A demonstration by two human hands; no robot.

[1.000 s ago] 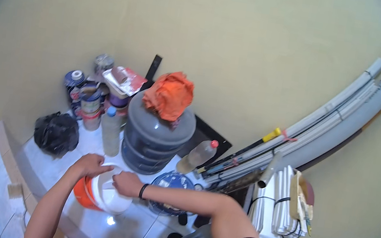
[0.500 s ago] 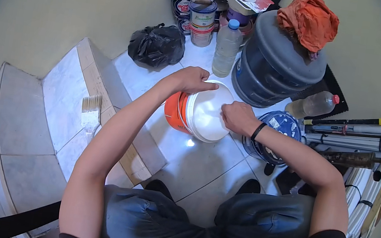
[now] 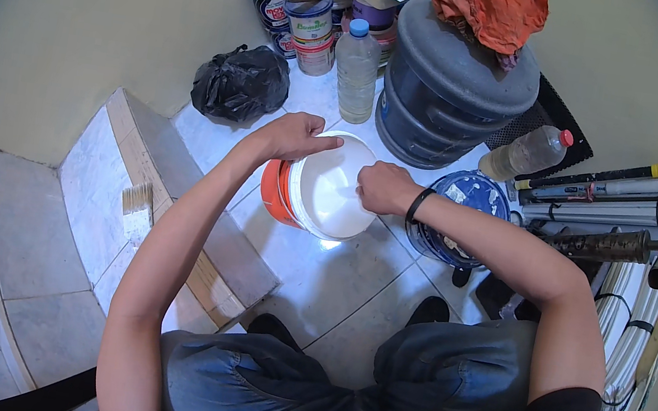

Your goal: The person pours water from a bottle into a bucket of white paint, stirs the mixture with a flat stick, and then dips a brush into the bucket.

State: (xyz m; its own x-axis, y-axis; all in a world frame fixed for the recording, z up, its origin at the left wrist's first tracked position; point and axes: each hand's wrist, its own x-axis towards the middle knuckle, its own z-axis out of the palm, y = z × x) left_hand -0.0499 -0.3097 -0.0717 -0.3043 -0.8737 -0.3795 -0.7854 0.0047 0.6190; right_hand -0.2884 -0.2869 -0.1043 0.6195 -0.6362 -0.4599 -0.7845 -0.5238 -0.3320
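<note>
An orange bucket (image 3: 275, 199) with a white rim and white interior leans slightly toward the right on the tiles in front of me. My left hand (image 3: 297, 139) grips its upper left rim, thumb reaching across the opening. My right hand (image 3: 386, 185), with a black wristband, is closed at the bucket's right side; what its fingers hold is hidden. A paint-spattered blue pail (image 3: 465, 190) stands just right of it. A clear bottle with a blue cap (image 3: 357, 82) stands behind.
A tiled step (image 3: 152, 145) with a paintbrush (image 3: 136, 209) is at left. A black bag (image 3: 236, 89), stacked cans (image 3: 310, 37), a large grey container (image 3: 438, 103) with orange cloth (image 3: 491, 4) and a red-capped bottle (image 3: 521, 158) stand behind. Pipes (image 3: 602, 200) and bundled white strips (image 3: 624, 335) lie at right.
The view has swung down and left since a second ago, now showing my knees and feet. Both hands remain at the bucket, with little visible movement relative to it.
</note>
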